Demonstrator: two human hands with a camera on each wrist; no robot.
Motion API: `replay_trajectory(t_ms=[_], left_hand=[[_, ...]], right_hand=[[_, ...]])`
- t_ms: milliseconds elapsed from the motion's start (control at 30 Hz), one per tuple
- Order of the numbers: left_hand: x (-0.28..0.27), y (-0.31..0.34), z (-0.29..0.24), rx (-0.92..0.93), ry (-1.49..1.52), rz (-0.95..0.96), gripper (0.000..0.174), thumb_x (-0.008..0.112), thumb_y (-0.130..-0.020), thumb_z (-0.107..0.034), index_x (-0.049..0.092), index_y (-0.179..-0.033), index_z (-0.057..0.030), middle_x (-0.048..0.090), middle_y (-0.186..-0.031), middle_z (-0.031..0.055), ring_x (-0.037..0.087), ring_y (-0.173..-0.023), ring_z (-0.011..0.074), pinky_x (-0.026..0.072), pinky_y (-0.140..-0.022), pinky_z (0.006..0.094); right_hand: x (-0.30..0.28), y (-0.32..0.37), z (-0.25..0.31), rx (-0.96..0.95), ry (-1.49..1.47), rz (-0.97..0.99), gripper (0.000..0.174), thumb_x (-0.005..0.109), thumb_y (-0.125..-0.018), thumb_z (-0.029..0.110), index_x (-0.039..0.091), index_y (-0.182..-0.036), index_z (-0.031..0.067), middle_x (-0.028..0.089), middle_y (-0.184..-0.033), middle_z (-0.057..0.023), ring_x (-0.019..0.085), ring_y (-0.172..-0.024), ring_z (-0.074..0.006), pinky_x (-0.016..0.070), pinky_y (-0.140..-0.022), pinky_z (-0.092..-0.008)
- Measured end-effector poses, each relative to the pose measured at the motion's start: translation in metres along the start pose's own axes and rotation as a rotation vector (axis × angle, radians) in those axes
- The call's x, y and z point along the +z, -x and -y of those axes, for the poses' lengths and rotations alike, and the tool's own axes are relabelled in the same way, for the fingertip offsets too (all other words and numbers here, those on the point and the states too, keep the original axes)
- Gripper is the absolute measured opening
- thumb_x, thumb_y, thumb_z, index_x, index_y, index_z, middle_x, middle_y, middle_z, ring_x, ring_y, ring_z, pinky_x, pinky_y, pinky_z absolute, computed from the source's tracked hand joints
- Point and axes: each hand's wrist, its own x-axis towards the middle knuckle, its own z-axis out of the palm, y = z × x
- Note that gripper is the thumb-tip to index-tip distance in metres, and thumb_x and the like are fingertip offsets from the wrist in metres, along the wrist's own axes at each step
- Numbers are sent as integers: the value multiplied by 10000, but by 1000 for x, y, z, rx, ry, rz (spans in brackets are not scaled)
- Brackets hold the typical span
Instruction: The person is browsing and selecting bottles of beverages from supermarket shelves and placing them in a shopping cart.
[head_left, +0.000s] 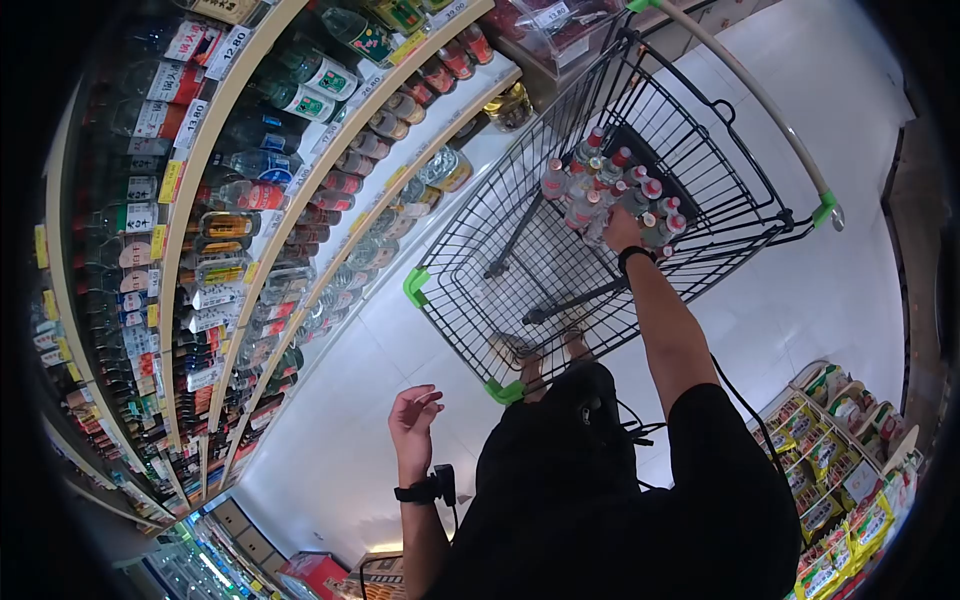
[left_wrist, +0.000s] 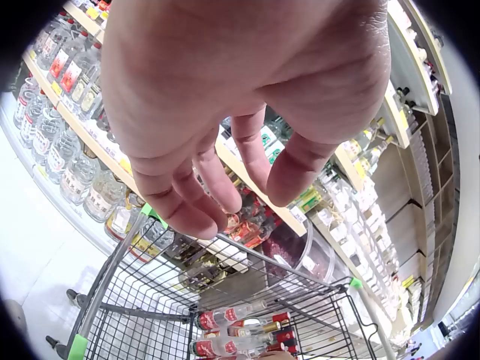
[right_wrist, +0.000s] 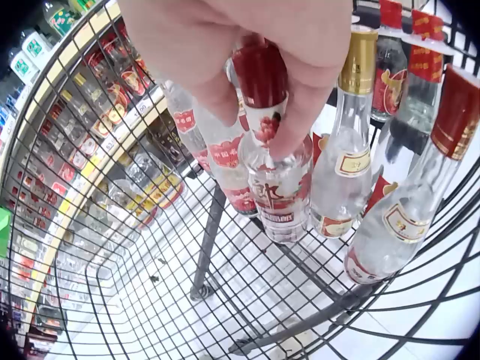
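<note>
In the right wrist view, my right hand grips a clear glass bottle by its neck, just under the red cap. The bottle stands upright inside the wire shopping cart. Close beside it are a gold-capped bottle and a red-capped bottle. Seen from the head, the right arm reaches down into a cluster of bottles at the handle end of the cart. My left hand hangs in the air outside the cart, fingers loosely bent, holding nothing.
Shelves packed with bottles run along the left, with price tags on their edges. The cart's handle is at the upper right. A rack of packaged goods stands at the lower right on the pale floor.
</note>
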Motion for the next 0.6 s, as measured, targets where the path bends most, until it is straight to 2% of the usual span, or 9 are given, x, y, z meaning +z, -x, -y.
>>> replay_trajectory(t_ms=[133, 233, 333, 433, 533, 600], left_hand=[[3, 1, 6, 3, -21, -16, 182, 599, -885, 50, 618, -1054, -15, 668, -1060, 82, 652, -988, 202, 520, -841, 329], [-1, 3, 12, 46, -174, -45, 134, 603, -898, 26, 619, -1020, -25, 665, -1036, 81, 641, -974, 193, 505, -857, 330], [1, 5, 11, 147, -180, -64, 110, 610, -890, 23, 621, -991, -20, 665, -1009, 85, 638, -941, 184, 505, -850, 331], [3, 3, 9, 205, -56, -51, 137, 596, -887, 55, 626, -996, -22, 667, -1015, 65, 639, -930, 159, 499, -843, 295], [7, 1, 5, 235, -66, -71, 98, 615, -883, 13, 619, -977, -13, 662, -1000, 93, 630, -908, 172, 500, -845, 327], [7, -2, 6, 242, -66, -60, 92, 617, -885, 10, 623, -974, -13, 664, -1000, 91, 632, -908, 171, 501, -842, 325]], right_hand=[[-3, 7, 9, 44, 53, 32, 278, 582, -825, 45, 581, -1101, 17, 673, -997, -245, 648, -981, -431, 525, -849, -505], [6, 13, 10, -34, 250, 38, 269, 580, -830, 49, 585, -1096, 4, 662, -1053, -241, 648, -985, -439, 534, -856, -514], [5, 18, 8, -100, 298, 162, 269, 596, -837, 69, 592, -1098, 4, 652, -1073, -229, 649, -994, -437, 541, -856, -521], [-11, 28, 14, -183, 362, 295, 271, 645, -825, 111, 608, -1073, 9, 656, -1034, -216, 650, -1007, -421, 547, -845, -512], [-16, 32, 18, -325, 398, 360, 305, 701, -792, 158, 613, -1047, 17, 657, -1027, -218, 657, -966, -410, 552, -822, -491], [-25, 36, 26, -391, 382, 390, 336, 744, -751, 174, 618, -1012, 6, 650, -1015, -220, 645, -974, -376, 550, -803, -452]])
